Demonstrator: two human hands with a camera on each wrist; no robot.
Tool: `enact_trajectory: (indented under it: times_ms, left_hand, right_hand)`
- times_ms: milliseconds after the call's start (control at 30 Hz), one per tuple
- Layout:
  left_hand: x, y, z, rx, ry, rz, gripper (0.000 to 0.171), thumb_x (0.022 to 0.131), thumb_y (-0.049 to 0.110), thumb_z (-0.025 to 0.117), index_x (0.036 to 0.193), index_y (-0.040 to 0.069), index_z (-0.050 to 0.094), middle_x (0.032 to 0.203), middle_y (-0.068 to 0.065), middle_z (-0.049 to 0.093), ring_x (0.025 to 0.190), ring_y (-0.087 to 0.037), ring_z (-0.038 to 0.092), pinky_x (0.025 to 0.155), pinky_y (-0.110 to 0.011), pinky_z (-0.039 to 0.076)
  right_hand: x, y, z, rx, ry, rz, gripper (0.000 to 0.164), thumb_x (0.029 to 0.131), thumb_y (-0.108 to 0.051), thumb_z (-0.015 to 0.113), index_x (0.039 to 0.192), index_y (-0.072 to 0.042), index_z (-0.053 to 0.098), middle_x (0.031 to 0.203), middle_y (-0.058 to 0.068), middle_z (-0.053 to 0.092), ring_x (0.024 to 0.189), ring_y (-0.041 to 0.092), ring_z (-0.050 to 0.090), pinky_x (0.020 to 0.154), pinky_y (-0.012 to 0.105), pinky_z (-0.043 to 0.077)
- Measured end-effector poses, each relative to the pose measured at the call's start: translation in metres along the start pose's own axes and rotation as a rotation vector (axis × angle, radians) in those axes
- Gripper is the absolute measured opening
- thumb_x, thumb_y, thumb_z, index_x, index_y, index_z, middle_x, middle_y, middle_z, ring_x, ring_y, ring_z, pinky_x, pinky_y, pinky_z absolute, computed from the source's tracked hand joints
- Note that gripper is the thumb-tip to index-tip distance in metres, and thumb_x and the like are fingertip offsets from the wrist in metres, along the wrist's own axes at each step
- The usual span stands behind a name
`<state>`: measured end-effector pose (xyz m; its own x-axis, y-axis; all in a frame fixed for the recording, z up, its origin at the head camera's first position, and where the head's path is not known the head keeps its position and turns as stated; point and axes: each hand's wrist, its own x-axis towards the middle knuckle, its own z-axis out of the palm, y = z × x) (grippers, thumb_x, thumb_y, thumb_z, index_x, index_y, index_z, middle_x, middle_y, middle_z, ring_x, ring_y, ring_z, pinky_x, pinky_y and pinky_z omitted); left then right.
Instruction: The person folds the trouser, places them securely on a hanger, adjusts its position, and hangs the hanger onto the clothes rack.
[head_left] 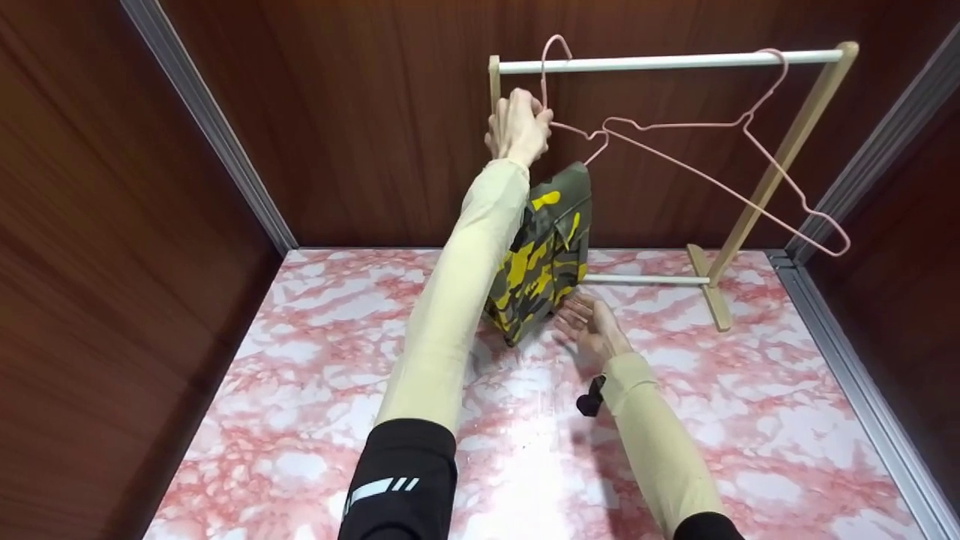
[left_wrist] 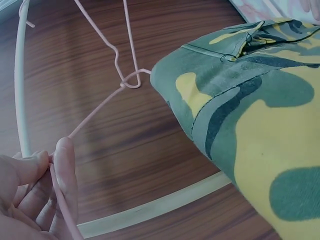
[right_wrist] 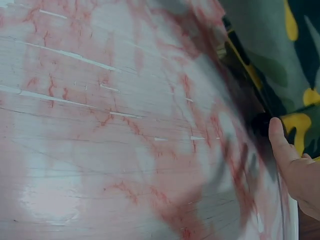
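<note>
A camouflage garment (head_left: pixel 551 240) in green, yellow and black hangs from a pink wire hanger (head_left: pixel 545 82). My left hand (head_left: pixel 519 129) pinches that hanger at the base of its hook, and the hook's top curves over the rack's white bar (head_left: pixel 675 63). In the left wrist view the wire runs between the thumb and fingers of my left hand (left_wrist: pixel 37 195), with the garment's shoulder-like corner (left_wrist: pixel 172 75) to the right. Beside the garment's lower edge is my right hand (head_left: pixel 592 322), fingers extended, palm towards the cloth; whether it touches is unclear.
A second pink hanger (head_left: pixel 742 120), bare, hangs tilted on the right part of the bar. The rack's wooden right leg (head_left: pixel 772 172) and foot (head_left: pixel 712 300) stand on the pink-and-white marbled tabletop (head_left: pixel 337 360). Brown wood-grain panels (head_left: pixel 360 135) close off the back and sides.
</note>
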<state>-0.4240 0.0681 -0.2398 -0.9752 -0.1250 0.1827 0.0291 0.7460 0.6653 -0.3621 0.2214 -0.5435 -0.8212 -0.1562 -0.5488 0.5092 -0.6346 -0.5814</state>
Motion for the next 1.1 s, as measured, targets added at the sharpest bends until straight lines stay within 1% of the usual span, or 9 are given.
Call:
enact_trajectory:
  times_ms: [67,167,433,533,667,800,900,1000,1100]
  left_hand:
    - [0.001,0.001,0.001,-0.001,-0.004,-0.005,0.019,0.101,0.035,0.059,0.115,0.023,0.063,0.123,0.006,0.067,0.120,-0.017,0.064,0.095,-0.033,0.051]
    - [0.002,-0.001,0.004,0.000,-0.010,-0.012,0.019,0.101,0.034,0.059,0.115,0.022,0.063,0.124,0.005,0.065,0.121,-0.018,0.063,0.095,-0.034,0.051]
    - [0.005,-0.014,0.010,-0.032,0.018,-0.036,0.018,0.101,0.033,0.060,0.112,0.021,0.066,0.108,0.006,0.073,0.102,-0.014,0.069,0.088,-0.032,0.053]
    - [0.006,-0.018,0.013,-0.044,0.002,-0.038,0.018,0.101,0.032,0.059,0.113,0.021,0.065,0.109,0.005,0.073,0.104,-0.015,0.068,0.089,-0.033,0.053]
    - [0.006,-0.023,0.018,-0.048,-0.036,-0.046,0.019,0.102,0.030,0.057,0.117,0.021,0.065,0.119,0.006,0.070,0.114,-0.017,0.066,0.094,-0.034,0.053]
    - [0.007,-0.028,0.020,-0.054,-0.043,-0.060,0.020,0.101,0.026,0.057,0.118,0.024,0.068,0.125,0.007,0.069,0.120,-0.019,0.064,0.098,-0.035,0.052]
    - [0.007,-0.031,0.020,-0.062,-0.054,-0.047,0.021,0.101,0.021,0.056,0.117,0.024,0.070,0.122,0.007,0.071,0.119,-0.019,0.065,0.098,-0.036,0.052]
    - [0.005,-0.033,0.019,-0.065,-0.091,-0.013,0.025,0.100,0.015,0.054,0.117,0.022,0.071,0.119,0.007,0.072,0.118,-0.017,0.065,0.097,-0.034,0.052]
    - [0.002,-0.037,0.016,-0.057,-0.134,0.024,0.033,0.098,0.009,0.051,0.123,0.021,0.069,0.125,0.008,0.071,0.123,-0.015,0.062,0.101,-0.032,0.050]
  right_hand:
    - [0.000,0.001,0.001,-0.003,0.010,0.023,0.054,0.107,-0.029,0.039,0.158,-0.016,0.028,0.162,0.005,0.031,0.150,0.023,0.032,0.126,0.038,0.027]
    - [0.000,0.002,0.003,-0.020,0.006,0.030,0.053,0.107,-0.030,0.040,0.158,-0.016,0.028,0.158,0.004,0.034,0.147,0.023,0.035,0.126,0.038,0.027]
    - [0.002,0.004,0.003,-0.033,-0.036,-0.011,0.056,0.108,-0.022,0.036,0.161,-0.010,0.018,0.167,0.009,0.021,0.152,0.026,0.027,0.126,0.039,0.027]
    - [0.002,0.005,0.002,-0.052,-0.051,-0.023,0.057,0.109,-0.022,0.033,0.161,-0.008,0.016,0.169,0.011,0.018,0.154,0.027,0.024,0.127,0.041,0.027]
    - [0.001,0.007,0.000,-0.056,-0.041,-0.011,0.057,0.108,-0.022,0.035,0.161,-0.008,0.017,0.169,0.011,0.018,0.154,0.028,0.025,0.125,0.040,0.029]
    - [0.001,0.008,-0.002,-0.060,-0.044,-0.015,0.057,0.108,-0.022,0.035,0.161,-0.008,0.019,0.169,0.011,0.019,0.154,0.027,0.026,0.125,0.039,0.030]
    - [0.001,0.007,-0.003,-0.065,-0.053,-0.018,0.057,0.108,-0.022,0.035,0.161,-0.009,0.018,0.169,0.011,0.019,0.155,0.027,0.024,0.126,0.039,0.029]
    - [-0.001,0.005,-0.005,-0.065,-0.053,-0.014,0.057,0.109,-0.023,0.034,0.161,-0.010,0.018,0.169,0.010,0.019,0.155,0.026,0.024,0.126,0.038,0.030]
    - [-0.004,0.003,-0.007,-0.071,-0.044,0.018,0.057,0.109,-0.026,0.036,0.161,-0.012,0.021,0.168,0.009,0.021,0.154,0.025,0.026,0.126,0.039,0.028]
